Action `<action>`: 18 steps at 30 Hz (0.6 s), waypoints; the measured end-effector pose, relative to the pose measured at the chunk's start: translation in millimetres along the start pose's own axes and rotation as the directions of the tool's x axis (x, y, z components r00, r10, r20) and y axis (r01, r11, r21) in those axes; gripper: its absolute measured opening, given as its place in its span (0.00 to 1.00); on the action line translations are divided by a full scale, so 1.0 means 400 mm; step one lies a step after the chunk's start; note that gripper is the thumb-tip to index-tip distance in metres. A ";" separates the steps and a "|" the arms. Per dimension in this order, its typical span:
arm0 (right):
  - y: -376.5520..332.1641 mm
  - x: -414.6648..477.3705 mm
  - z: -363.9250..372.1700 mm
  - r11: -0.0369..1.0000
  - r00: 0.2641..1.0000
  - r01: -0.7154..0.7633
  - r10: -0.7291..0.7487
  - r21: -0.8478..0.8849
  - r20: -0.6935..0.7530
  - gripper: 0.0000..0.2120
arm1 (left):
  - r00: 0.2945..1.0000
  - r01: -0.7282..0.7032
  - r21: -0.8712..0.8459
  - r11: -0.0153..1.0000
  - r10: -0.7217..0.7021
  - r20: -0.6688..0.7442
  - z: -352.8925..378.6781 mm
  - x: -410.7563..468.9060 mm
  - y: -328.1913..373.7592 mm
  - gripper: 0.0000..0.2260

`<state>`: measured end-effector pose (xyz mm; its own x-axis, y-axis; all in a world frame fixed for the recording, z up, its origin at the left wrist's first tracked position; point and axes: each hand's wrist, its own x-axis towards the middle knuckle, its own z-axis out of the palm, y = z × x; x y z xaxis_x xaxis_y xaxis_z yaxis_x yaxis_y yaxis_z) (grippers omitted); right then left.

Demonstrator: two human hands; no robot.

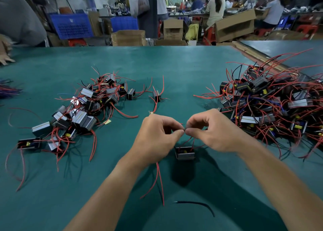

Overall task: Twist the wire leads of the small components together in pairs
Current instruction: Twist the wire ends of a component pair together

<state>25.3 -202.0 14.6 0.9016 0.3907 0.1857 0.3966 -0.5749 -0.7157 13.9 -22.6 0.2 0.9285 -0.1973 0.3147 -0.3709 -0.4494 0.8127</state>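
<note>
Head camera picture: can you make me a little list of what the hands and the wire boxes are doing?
left hand: pinches red wire leads
right hand: pinches the same leads, fingertips meeting
component: just below both hands
left pile: components on green table
right pile: bigger tangled heap
loose black wire: near the person

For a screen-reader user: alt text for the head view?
The left hand and right hand pinch thin red wire leads of a small black box-shaped component over a green table mat. Similar components lie in a left pile and right pile.
</note>
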 end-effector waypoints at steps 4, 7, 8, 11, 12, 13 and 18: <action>-0.003 -0.004 -0.010 0.938 0.977 -0.208 0.184 0.277 0.110 0.13 | 0.933 -0.341 0.297 0.892 0.359 -0.006 0.007 -0.004 -0.006 0.03; 0.003 -0.003 -0.009 0.924 0.974 -0.220 0.193 0.313 0.117 0.13 | 0.956 -0.270 0.230 0.935 0.288 -0.047 0.009 -0.002 -0.016 0.04; 0.001 -0.003 -0.008 0.928 0.981 -0.193 0.171 0.319 0.097 0.12 | 0.975 -0.201 0.148 0.968 0.213 -0.068 0.010 -0.002 -0.016 0.05; -0.004 -0.002 -0.009 0.968 0.999 -0.040 0.043 0.247 -0.007 0.10 | 0.999 0.023 -0.074 0.997 -0.026 -0.038 0.007 0.004 -0.006 0.10; -0.004 -0.002 -0.010 0.979 0.999 0.016 -0.008 0.202 -0.042 0.11 | 0.996 0.084 -0.142 0.986 -0.087 -0.017 0.003 0.007 -0.002 0.10; -0.003 -0.002 -0.013 0.983 0.996 0.060 -0.049 0.173 -0.068 0.12 | 0.990 0.137 -0.216 0.967 -0.139 0.008 -0.002 0.009 0.002 0.10; -0.001 -0.009 -0.024 0.974 0.988 0.149 -0.142 0.168 -0.055 0.10 | 0.928 0.363 -0.382 0.850 -0.294 0.228 -0.027 0.012 0.016 0.08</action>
<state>23.6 -210.0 20.5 0.8442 0.4286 0.3219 0.4920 -0.3812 -0.7827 16.2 -17.0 12.5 0.9666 -0.2495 -0.0584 0.0289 -0.1204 0.9923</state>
